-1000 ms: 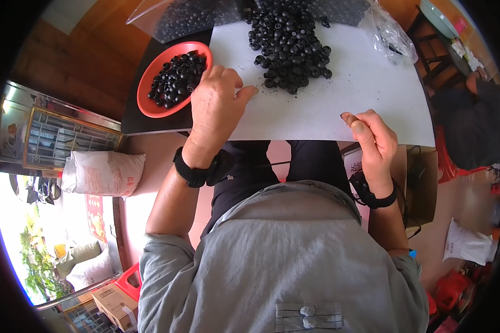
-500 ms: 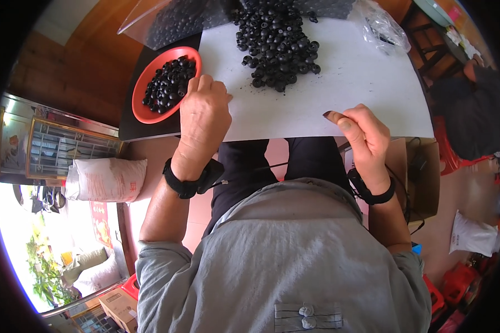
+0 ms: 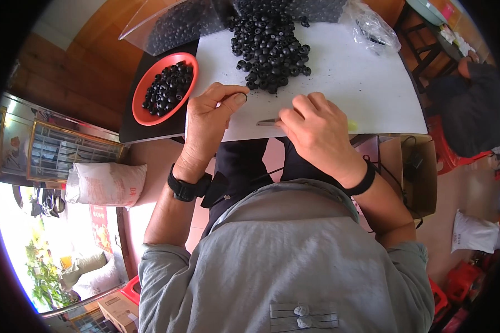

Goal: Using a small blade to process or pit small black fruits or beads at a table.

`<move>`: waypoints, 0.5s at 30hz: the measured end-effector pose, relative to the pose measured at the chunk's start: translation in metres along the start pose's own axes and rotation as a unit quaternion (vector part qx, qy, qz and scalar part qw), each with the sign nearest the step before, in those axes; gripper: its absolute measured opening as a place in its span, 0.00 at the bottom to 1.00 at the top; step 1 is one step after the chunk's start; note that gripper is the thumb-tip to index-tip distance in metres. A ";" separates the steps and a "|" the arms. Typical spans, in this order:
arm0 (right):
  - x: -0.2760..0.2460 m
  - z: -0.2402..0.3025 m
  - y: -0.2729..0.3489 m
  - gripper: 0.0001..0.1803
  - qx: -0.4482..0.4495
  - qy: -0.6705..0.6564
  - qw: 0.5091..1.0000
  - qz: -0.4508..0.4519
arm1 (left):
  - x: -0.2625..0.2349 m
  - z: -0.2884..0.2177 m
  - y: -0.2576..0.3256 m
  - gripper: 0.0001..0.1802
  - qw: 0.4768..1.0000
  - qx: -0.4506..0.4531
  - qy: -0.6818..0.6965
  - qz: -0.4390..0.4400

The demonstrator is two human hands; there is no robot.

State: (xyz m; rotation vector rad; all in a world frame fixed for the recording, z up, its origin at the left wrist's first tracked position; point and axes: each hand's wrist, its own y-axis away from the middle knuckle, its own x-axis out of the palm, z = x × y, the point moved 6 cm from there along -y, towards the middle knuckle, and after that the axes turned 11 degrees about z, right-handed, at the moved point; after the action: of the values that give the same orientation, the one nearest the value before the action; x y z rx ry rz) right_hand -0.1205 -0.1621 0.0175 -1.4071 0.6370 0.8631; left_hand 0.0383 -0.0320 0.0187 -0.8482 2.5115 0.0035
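My left hand (image 3: 212,108) is closed in a pinch above the near part of the white tabletop (image 3: 311,108). A dark edge of a small round black part (image 3: 246,96) shows between thumb and forefinger; the fingers hide most of it. To its right, my right hand (image 3: 319,130) grips a small knife, its short blade (image 3: 268,121) pointing left toward the left hand, a little apart from it. Something yellow-green, perhaps the handle's end, shows beside that hand. Beyond both hands lies a heap of round black parts with holes (image 3: 269,50). An orange-red bowl (image 3: 139,100) of similar black parts stands left of my left hand.
A clear plastic bin (image 3: 144,19) with black parts stands behind the heap. A crumpled clear bag (image 3: 375,33) lies at the far right of the table. Dark crumbs dot the tabletop. An open cardboard box (image 3: 419,177) and another person (image 3: 466,111) are at the right.
My left hand has turned and moved right from beside the bowl, now showing a black part in its pinch. My right hand has swung left across the table, bringing the blade near it.
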 end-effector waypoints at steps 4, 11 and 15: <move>0.000 -0.024 -0.011 0.08 0.035 0.066 0.997 -0.006 | 0.006 0.008 0.003 0.12 0.958 -0.047 0.281 0.021; -0.019 -0.018 -0.002 0.09 0.045 -0.034 0.998 -0.033 | 0.011 0.011 -0.004 0.16 0.913 0.007 0.403 0.066; -0.004 -0.005 0.003 0.09 0.013 -0.013 1.000 0.015 | 0.025 0.008 -0.006 0.16 0.879 0.037 0.466 0.092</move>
State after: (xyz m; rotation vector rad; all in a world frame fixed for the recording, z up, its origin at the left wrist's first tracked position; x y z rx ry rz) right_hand -0.1243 -0.1672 0.0183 -1.3645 0.6497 0.8926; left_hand 0.0282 -0.0496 0.0017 -0.6523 3.4442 -0.5619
